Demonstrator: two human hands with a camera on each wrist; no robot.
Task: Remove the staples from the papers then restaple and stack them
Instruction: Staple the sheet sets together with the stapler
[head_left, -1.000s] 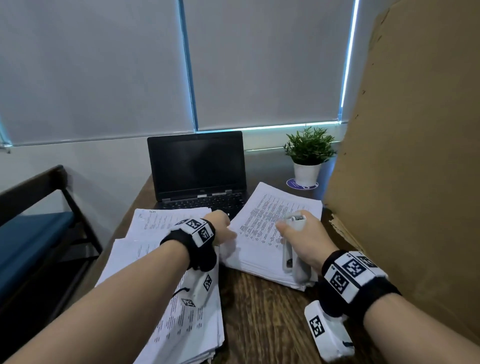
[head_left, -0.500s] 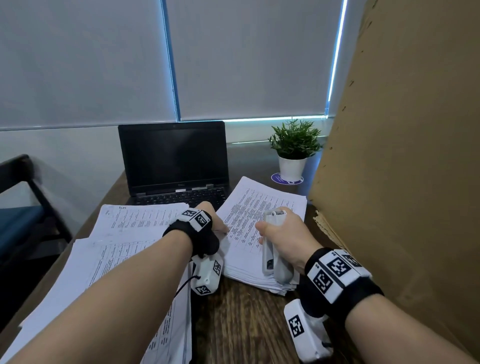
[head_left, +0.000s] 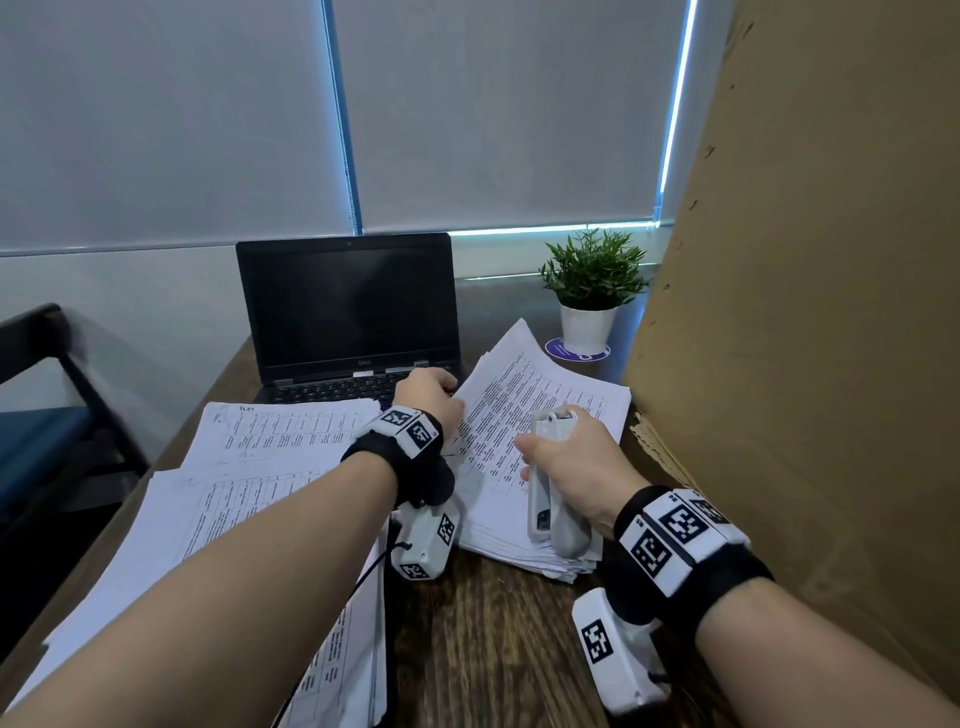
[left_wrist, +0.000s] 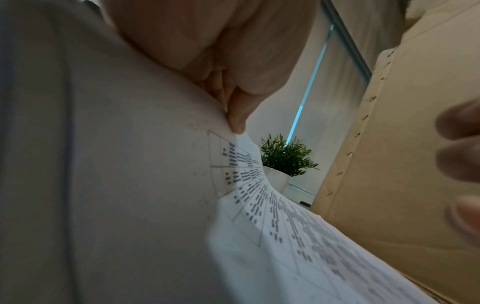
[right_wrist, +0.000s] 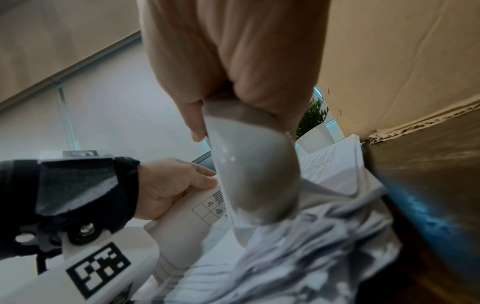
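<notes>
laptop (head_left: 353, 317) | bezel below screen | "DELL" | papers' print unreadable

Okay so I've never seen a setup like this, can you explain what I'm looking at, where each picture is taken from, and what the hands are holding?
No machine: a person wears a head camera and one on each wrist. The head view looks down at a wooden desk with a laptop, a potted plant, cardboard and two piles of printed papers. The left hand pinches the top sheet's corner on the right pile; its wrist view shows that lifted sheet. The right hand grips a white stapler, seen from behind in its wrist view.
</notes>
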